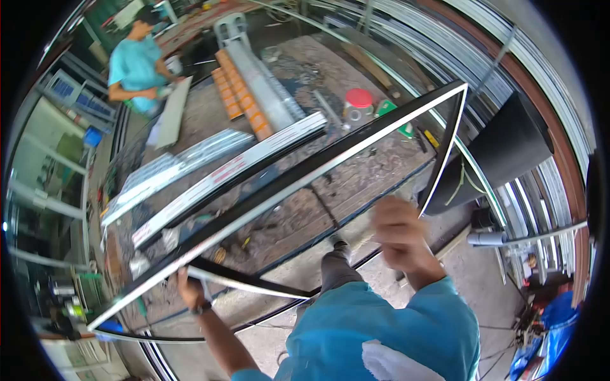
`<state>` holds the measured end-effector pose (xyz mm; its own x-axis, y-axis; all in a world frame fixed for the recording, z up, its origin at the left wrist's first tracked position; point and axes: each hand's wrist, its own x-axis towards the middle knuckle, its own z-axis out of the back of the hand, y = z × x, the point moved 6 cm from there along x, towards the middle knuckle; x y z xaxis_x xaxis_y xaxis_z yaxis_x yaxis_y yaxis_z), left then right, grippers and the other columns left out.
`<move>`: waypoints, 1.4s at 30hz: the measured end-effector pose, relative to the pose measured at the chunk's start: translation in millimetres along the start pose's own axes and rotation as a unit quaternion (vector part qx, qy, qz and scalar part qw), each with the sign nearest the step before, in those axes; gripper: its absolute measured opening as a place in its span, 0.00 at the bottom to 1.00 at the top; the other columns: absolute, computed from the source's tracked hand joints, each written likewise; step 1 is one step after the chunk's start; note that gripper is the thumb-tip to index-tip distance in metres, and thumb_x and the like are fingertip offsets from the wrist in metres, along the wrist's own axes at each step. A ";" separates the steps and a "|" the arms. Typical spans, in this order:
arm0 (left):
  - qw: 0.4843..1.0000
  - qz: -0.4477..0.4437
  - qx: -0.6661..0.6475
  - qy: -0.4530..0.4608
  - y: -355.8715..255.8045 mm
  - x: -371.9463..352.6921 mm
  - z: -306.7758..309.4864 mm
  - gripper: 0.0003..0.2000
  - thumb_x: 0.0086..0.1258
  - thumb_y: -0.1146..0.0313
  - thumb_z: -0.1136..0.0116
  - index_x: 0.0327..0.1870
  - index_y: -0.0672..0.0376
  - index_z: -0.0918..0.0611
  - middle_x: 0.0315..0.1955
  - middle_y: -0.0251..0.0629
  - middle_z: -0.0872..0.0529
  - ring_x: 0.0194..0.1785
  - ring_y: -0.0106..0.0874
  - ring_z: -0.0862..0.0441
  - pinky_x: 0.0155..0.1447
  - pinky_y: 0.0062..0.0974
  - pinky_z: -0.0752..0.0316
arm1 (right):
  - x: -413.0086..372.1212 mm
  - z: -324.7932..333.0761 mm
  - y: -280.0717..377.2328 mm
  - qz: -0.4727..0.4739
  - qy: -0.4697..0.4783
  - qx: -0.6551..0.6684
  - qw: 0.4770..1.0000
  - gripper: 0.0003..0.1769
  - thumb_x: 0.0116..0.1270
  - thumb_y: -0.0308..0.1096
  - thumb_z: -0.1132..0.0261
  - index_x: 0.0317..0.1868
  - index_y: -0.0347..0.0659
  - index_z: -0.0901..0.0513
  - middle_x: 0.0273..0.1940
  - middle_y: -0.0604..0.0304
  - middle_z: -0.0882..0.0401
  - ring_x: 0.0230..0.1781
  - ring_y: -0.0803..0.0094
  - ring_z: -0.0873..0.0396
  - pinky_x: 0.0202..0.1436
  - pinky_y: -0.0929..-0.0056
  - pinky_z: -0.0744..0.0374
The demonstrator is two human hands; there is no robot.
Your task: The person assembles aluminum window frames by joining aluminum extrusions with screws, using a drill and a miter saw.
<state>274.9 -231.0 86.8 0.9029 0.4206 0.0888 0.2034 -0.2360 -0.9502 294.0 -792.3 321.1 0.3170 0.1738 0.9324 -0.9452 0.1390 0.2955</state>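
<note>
A long black and white frame (286, 180) slants across the view above a worn workbench (375, 159), its corners at lower left and upper right. Under its lower left part, my left hand (189, 289) is closed on the frame where a crosspiece joins, with a dark band at the wrist. My right hand (399, 232) is raised right of the bench's front edge, near the frame's right side and apart from it. Motion blurs its curled fingers, and whether they hold anything cannot be made out.
Metal profiles (222, 171) and orange-patterned strips (244, 95) lie on the bench. A red-lidded jar (359, 105) stands farther back. Beyond the bench, a person (136, 66) handles a pale board (173, 114). A large black roll (495, 152) is at right.
</note>
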 end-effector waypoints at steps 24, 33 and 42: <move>0.659 -0.313 0.609 -0.311 -249.2 -43.9 -152.0 0.18 0.77 0.55 0.39 0.51 0.63 0.21 0.63 0.60 0.24 0.63 0.56 0.23 0.57 0.48 0.16 | -89.3 113.6 -530.2 -0.438 0.268 -0.370 0.774 0.51 0.50 0.55 0.18 0.69 0.44 0.32 0.67 0.42 0.32 0.68 0.37 0.32 0.67 0.46 0.23; 0.806 0.074 0.500 0.308 -29.5 247.9 -519.8 0.22 0.67 0.69 0.28 0.60 0.61 0.21 0.52 0.40 0.16 0.56 0.34 0.15 0.61 0.34 0.20 | -108.1 115.4 -526.8 -0.459 0.160 -0.306 0.819 0.51 0.47 0.41 0.19 0.72 0.49 0.35 0.67 0.42 0.33 0.65 0.37 0.29 0.63 0.45 0.19; 0.551 -0.021 0.612 0.567 233.4 280.8 -688.2 0.25 0.70 0.55 0.32 0.62 0.59 0.22 0.56 0.50 0.20 0.60 0.51 0.20 0.63 0.46 0.23 | -145.3 147.8 -488.5 -0.487 0.131 -0.332 0.797 0.52 0.45 0.39 0.17 0.73 0.48 0.33 0.69 0.47 0.35 0.68 0.40 0.32 0.66 0.43 0.23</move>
<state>836.5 -770.8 95.5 0.7038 -0.5786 -0.4123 0.4521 0.8124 -0.3683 698.1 -1029.5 72.1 0.9627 -0.1468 0.2274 -0.0184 0.8028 0.5960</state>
